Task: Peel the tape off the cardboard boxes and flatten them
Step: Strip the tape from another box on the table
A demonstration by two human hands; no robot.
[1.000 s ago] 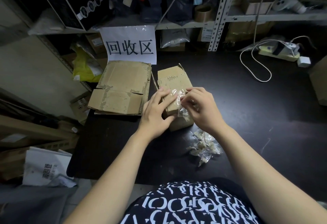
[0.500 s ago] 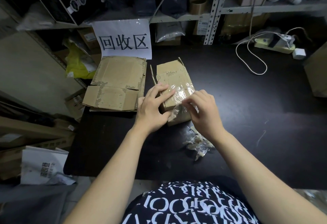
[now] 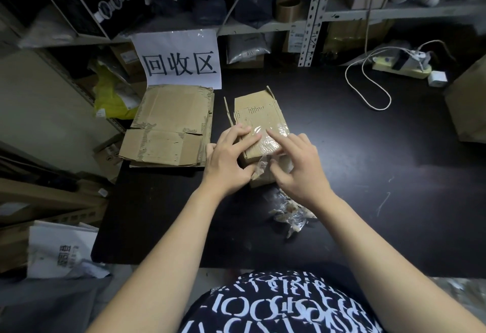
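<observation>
A small cardboard box (image 3: 259,114) lies on the black table (image 3: 368,174), its near half covered in clear tape (image 3: 271,140). My left hand (image 3: 228,159) holds the box down, straight fingers on its top left edge and thumb at the near face. My right hand (image 3: 299,169) is at the box's near right corner, its index finger stretched out flat on the tape. A loose crumpled flap of tape (image 3: 261,168) hangs off the near face between my hands.
A stack of flattened cardboard (image 3: 171,127) lies left of the box under a white paper sign (image 3: 181,61). Peeled tape scraps (image 3: 289,214) lie near my right wrist. A power strip with a white cable (image 3: 368,90) and a large box (image 3: 470,106) sit at the right.
My right hand has moved from the near edge up onto the top, and its index finger now lies stretched out on the tape. My left hand stays on the box.
</observation>
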